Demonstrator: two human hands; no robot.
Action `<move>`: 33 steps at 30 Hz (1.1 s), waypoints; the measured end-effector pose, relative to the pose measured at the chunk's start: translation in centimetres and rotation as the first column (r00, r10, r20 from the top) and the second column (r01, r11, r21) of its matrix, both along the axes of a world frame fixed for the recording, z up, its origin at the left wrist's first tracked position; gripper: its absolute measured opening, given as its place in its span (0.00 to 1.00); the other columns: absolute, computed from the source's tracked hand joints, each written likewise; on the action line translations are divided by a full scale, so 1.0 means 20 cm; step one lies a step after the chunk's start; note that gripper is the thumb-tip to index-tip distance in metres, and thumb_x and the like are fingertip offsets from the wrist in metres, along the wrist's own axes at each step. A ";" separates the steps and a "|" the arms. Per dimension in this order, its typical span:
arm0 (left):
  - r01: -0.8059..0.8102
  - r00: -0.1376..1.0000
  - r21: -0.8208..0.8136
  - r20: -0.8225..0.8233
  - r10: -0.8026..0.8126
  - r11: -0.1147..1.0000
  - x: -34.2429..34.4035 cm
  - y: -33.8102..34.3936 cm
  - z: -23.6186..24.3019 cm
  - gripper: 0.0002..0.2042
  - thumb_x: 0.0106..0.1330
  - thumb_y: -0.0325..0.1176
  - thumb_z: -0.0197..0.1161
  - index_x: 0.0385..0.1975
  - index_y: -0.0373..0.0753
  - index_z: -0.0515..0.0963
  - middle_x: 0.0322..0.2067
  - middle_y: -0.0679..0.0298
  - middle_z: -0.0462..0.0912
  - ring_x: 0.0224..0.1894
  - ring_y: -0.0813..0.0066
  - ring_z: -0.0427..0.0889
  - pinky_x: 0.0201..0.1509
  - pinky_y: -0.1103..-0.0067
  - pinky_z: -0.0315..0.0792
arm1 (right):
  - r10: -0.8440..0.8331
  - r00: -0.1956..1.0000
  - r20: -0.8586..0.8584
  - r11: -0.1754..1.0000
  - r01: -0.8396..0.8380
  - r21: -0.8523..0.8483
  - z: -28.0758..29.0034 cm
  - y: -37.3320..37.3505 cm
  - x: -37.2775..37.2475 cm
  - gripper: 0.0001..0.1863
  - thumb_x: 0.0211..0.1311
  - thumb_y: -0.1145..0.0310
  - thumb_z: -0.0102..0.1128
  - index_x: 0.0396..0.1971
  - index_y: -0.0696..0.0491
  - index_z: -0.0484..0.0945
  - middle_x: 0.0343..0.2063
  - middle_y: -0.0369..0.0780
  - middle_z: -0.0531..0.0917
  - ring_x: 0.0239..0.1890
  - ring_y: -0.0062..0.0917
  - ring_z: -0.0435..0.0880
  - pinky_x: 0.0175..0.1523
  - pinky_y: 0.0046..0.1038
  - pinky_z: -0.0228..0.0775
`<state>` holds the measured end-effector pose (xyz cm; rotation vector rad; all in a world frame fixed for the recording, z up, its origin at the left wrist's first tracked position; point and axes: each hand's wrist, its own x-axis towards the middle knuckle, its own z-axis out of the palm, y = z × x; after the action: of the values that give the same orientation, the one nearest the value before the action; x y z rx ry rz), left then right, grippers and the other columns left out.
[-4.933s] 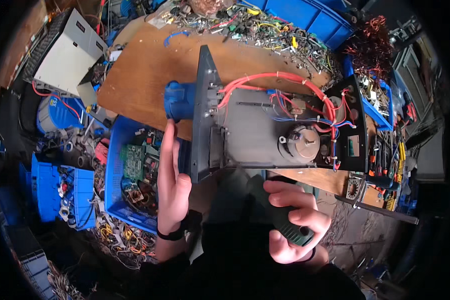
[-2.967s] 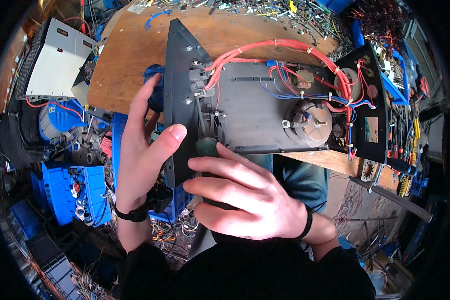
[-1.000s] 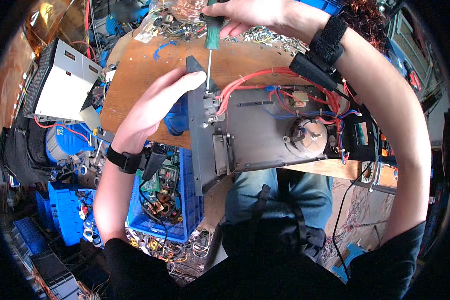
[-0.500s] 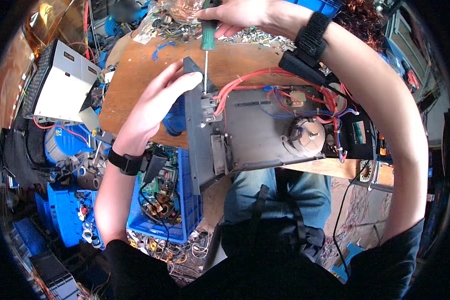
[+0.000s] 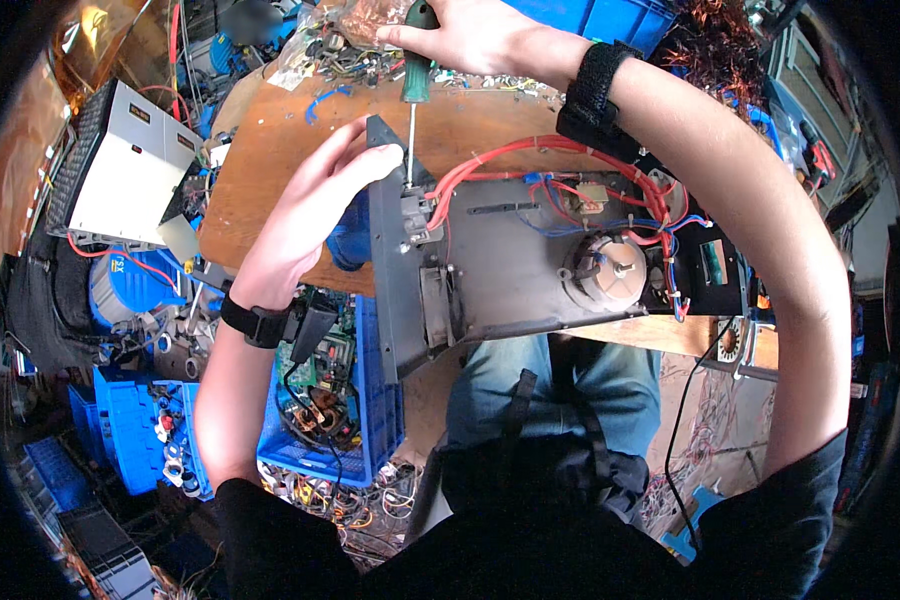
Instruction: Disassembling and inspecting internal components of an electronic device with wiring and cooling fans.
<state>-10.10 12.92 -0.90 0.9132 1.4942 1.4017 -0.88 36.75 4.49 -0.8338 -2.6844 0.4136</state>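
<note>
A dark grey metal chassis [image 5: 510, 270] lies across the wooden table's near edge and above my lap. My left hand [image 5: 315, 205] clasps its upper left flange, thumb on the inner side and fingers behind. At the far side my right hand [image 5: 475, 38] holds the top of a green-handled screwdriver [image 5: 417, 78]. The shaft points straight down, its tip at a grey terminal block [image 5: 417, 215] on the flange; the exact screw is too small to make out. Thick red wires [image 5: 490, 158] run from that block to the right. A round motor-like part [image 5: 613, 270] sits at the chassis's right.
Scrap wires and small parts [image 5: 340, 55] heap along the far edge of the wooden table [image 5: 270, 130]. A blue crate [image 5: 390, 430] of circuit boards stands below on the left, with a white box-shaped unit [image 5: 130, 155] farther left. Another blue bin [image 5: 625, 20] is at the back.
My right hand has turned about the screwdriver handle, and its wrist has shifted left. The screwdriver tip stays at the terminal block. My left hand keeps its hold; the chassis has barely moved.
</note>
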 end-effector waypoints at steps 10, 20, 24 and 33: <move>-0.003 1.000 -0.014 0.013 0.003 1.000 -0.02 -0.01 -0.01 0.37 0.73 0.39 0.69 0.75 0.27 0.61 0.57 0.61 0.82 0.60 0.77 0.79 0.67 0.79 0.70 | 0.188 0.980 -0.061 0.931 -0.198 -0.307 -0.01 0.08 -0.01 0.38 0.67 0.38 0.61 0.64 0.55 0.76 0.41 0.43 0.90 0.36 0.29 0.91 0.48 0.33 0.84; -0.029 0.999 -0.013 0.014 0.029 1.000 -0.01 -0.01 -0.02 0.30 0.75 0.38 0.67 0.71 0.29 0.68 0.54 0.66 0.83 0.57 0.81 0.79 0.64 0.82 0.71 | 0.194 0.980 0.041 0.943 -0.175 -0.283 0.03 0.07 0.00 0.40 0.61 0.37 0.69 0.66 0.49 0.78 0.44 0.43 0.89 0.47 0.25 0.89 0.49 0.30 0.84; 0.025 1.000 -0.008 0.007 -0.025 1.000 0.00 0.01 0.02 0.25 0.75 0.38 0.67 0.67 0.32 0.73 0.52 0.68 0.83 0.54 0.82 0.80 0.61 0.82 0.71 | 0.187 0.946 -0.266 0.797 -0.304 -0.522 -0.04 0.09 -0.02 0.37 0.61 0.42 0.72 0.65 0.47 0.79 0.40 0.36 0.89 0.37 0.19 0.87 0.43 0.25 0.84; 0.074 0.997 -0.010 -0.015 -0.074 0.997 0.01 0.00 0.03 0.16 0.77 0.37 0.64 0.58 0.36 0.80 0.48 0.70 0.84 0.51 0.83 0.80 0.59 0.82 0.72 | 0.149 0.959 -0.242 0.860 -0.246 -0.447 0.02 0.04 -0.06 0.25 0.63 0.42 0.71 0.51 0.45 0.89 0.35 0.32 0.89 0.35 0.19 0.87 0.43 0.27 0.82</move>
<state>-10.00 12.95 -0.38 0.9654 1.4624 1.3356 -2.01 37.51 4.91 -0.5861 -2.5146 1.1778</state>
